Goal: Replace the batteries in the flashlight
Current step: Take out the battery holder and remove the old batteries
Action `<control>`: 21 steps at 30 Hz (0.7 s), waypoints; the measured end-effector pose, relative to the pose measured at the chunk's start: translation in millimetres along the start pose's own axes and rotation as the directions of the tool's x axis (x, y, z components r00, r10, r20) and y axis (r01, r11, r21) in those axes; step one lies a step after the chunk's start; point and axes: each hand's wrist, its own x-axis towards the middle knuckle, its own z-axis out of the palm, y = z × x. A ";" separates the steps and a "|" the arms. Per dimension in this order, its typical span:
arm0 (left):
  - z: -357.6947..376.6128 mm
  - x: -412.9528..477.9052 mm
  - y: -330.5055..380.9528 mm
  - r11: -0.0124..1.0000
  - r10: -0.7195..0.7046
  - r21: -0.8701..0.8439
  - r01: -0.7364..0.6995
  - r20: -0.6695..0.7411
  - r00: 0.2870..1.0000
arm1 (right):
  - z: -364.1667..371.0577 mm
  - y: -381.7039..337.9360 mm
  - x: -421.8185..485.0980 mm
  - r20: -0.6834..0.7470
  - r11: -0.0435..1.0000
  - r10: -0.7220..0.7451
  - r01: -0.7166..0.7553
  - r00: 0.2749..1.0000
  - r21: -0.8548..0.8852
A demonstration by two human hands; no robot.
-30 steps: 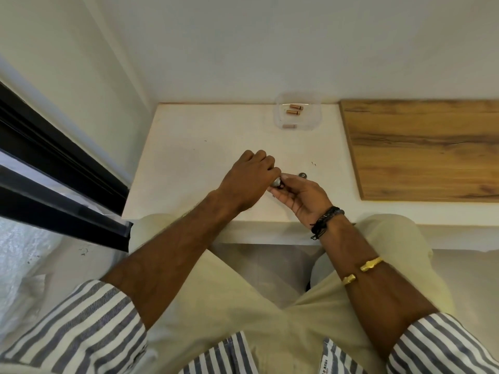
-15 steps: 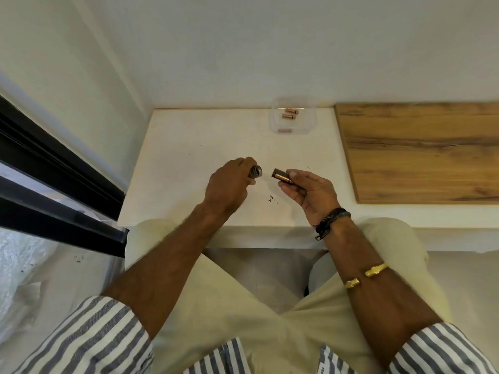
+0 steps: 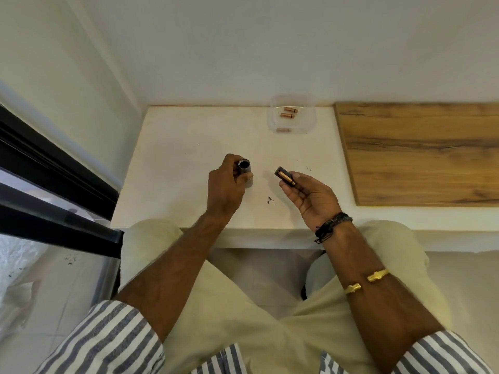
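My left hand grips the grey flashlight body upright over the white table, its open dark end facing up. To its right, my right hand holds a black battery holder with copper-coloured batteries in it, pinched between thumb and fingers and pointing up-left. The two parts are apart, a hand's width between them. A clear plastic container at the back of the table holds loose copper-coloured batteries.
A wooden board covers the table's right part. A wall runs behind the table and a black window frame stands at the left. Small dark specks lie on the table between my hands. My knees are under the front edge.
One second ago both hands were together on the flashlight. They have since drawn apart, the right hand pulling the battery holder out while the left hand moved left with the body.
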 end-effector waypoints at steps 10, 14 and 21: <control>7.2 3.4 -8.1 1.000 0.002 0.016 -0.002 0.011 1.000 | -0.5 1.5 3.6 -0.016 1.000 0.017 -0.017 1.000 -0.002; 7.4 3.1 -9.6 1.000 -0.004 0.023 0.004 0.013 1.000 | -0.1 3.1 3.4 -0.019 1.000 0.018 -0.018 1.000 -0.009; -6.0 -10.4 3.2 0.997 -0.051 -0.056 0.046 -0.077 0.996 | 2.1 2.4 -3.4 -0.016 1.000 0.016 -0.016 1.000 -0.008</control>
